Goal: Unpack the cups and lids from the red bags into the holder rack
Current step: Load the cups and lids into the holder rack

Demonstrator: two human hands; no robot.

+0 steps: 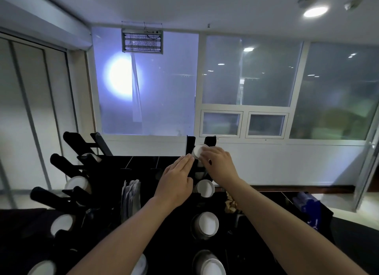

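Right hand (218, 164) grasps a round white cup (198, 151) atop the black rack (143, 166); left hand (176, 179) (fingers straight, released) presses the rack beside it.

You have two hands in view: your left hand (176, 178) and your right hand (218, 164). On the right side of the black rack (143, 164) you can count four white cup stacks (205, 188), and four more on the left (77, 182). Between them stands one bunch of lids (131, 194). Overhead, one insect lamp (142, 42) hangs.
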